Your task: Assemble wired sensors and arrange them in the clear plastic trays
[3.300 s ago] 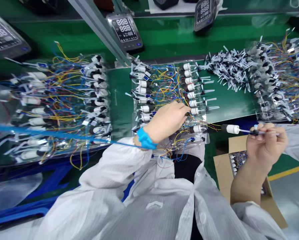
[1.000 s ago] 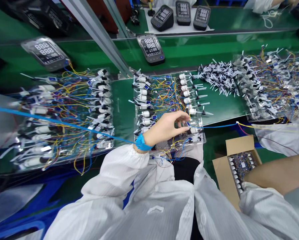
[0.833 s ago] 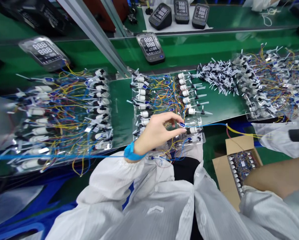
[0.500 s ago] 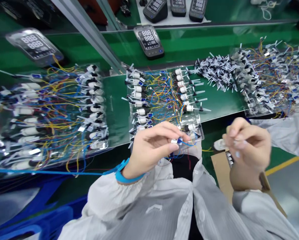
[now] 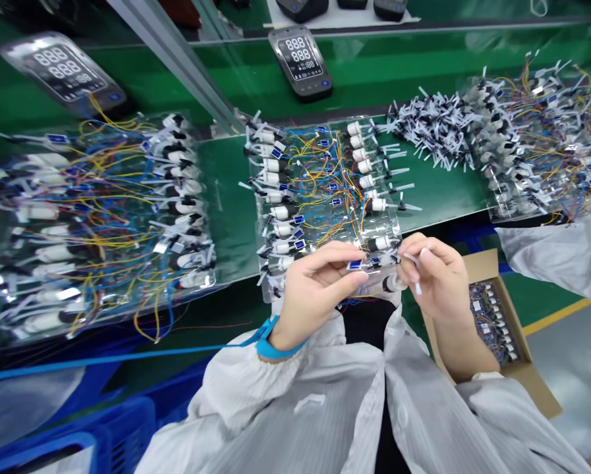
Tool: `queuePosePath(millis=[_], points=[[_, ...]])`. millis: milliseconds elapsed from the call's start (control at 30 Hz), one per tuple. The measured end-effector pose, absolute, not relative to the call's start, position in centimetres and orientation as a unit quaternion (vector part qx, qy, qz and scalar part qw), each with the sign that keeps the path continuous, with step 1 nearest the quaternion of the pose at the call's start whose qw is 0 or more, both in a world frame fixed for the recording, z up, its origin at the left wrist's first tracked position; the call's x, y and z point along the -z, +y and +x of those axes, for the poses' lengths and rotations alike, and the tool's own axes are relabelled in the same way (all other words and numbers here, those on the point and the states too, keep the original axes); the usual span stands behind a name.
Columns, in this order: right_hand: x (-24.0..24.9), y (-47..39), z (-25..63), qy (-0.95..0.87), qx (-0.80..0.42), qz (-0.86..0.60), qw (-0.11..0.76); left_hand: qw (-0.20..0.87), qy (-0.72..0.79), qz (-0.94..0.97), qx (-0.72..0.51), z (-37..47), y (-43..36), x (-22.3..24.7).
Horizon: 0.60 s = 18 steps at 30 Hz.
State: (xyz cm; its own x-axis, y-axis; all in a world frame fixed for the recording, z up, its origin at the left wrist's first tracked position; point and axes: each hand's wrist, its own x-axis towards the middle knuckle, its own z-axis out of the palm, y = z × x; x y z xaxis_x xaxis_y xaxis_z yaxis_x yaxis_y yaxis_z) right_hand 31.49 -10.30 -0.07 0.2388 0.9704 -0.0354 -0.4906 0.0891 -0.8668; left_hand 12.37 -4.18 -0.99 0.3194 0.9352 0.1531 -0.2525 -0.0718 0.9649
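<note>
Over the front edge of the middle plastic tray, my left hand (image 5: 319, 289) has thumb and forefinger closed on a small blue-and-white part (image 5: 355, 264). Beside it, my right hand (image 5: 438, 280) pinches a short white tube (image 5: 418, 288) between thumb and fingers. A small white motor (image 5: 394, 283) is just under the right fingertips; whether they touch it is hard to see. Rows of white motors with yellow, blue and red wires lie in the clear plastic tray (image 5: 391, 227) behind both hands.
Another tray of wired motors (image 5: 53, 230) lies left, more lie right. A pile of black-and-white tube pieces (image 5: 433, 128) sits at the back. Display units (image 5: 302, 62) lean behind. A cardboard box (image 5: 515, 316) is at lower right. A blue strap (image 5: 127, 355) runs from my left wrist.
My right hand has moved left and closer to my left hand, uncovering the cardboard box. My left hand has shifted slightly right and still pinches the blue-and-white part.
</note>
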Motion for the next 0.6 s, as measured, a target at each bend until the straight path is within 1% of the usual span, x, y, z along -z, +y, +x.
queuePosePath(millis=[100,233,333,500,600], points=[[-0.1,-9.9,31.6,-0.242,-0.566,-0.4,0.68,0.606,0.321,0.545,-0.482,12.4,-4.0,1.4],[0.0,-9.7,31.5,-0.237,-0.559,-0.402,0.685,0.605,0.326,0.55,-0.475,12.7,-3.9,1.1],[0.4,-9.7,31.2,-0.273,-0.533,-0.41,0.688,0.594,0.327,0.561,-0.474,12.8,-3.9,0.7],[1.0,-10.2,30.5,-0.392,-0.444,-0.457,0.663,0.565,0.313,0.604,-0.467,12.7,-3.9,0.3],[1.3,-10.3,30.0,-0.421,-0.426,-0.452,0.661,0.558,0.302,0.615,-0.468,12.7,-4.0,0.4]])
